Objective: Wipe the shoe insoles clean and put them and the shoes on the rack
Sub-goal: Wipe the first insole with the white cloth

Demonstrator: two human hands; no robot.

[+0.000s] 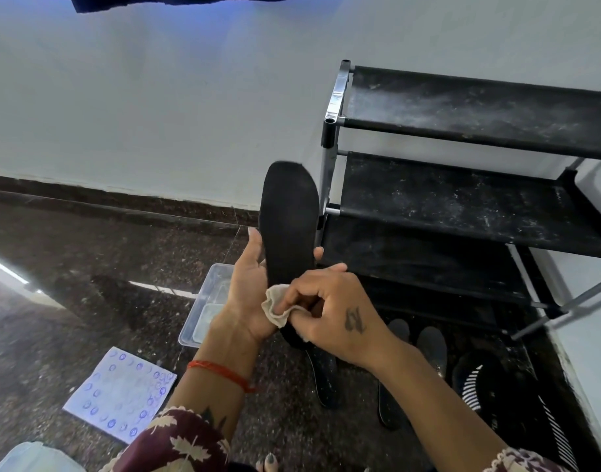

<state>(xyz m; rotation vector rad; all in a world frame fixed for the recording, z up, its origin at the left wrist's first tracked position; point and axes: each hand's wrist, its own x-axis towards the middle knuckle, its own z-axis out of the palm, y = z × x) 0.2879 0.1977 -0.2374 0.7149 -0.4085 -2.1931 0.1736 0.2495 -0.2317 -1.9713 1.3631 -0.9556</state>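
**Insole held upright, cloth pressed to its heel end**

My left hand [249,284] is wrapped around the lower half of a black insole [288,219], thumb on the near edge and fingertips showing past the far edge, so the insole stands nearly upright with its toe end at 12 o'clock. My right hand [329,308] is curled around a small beige cloth [275,310], pinching it between thumb and fingers against the heel end of the insole. The two hands touch there.

At 7 o'clock from the hands, just behind the left wrist, a clear plastic tray [203,311] sits on the dark speckled floor [87,267], and further out in the same direction lies a white cloth with blue printed circles [122,393].

At 5 o'clock, under my right forearm, more dark insoles [322,376] lie flat on the floor side by side, and beyond them a black shoe with white stripes [476,383].

At 2 o'clock stands the rack [329,131], metal posts with dusty black fabric shelves, against the pale wall [156,114]. No shoe or insole shows on the shelves I can see.
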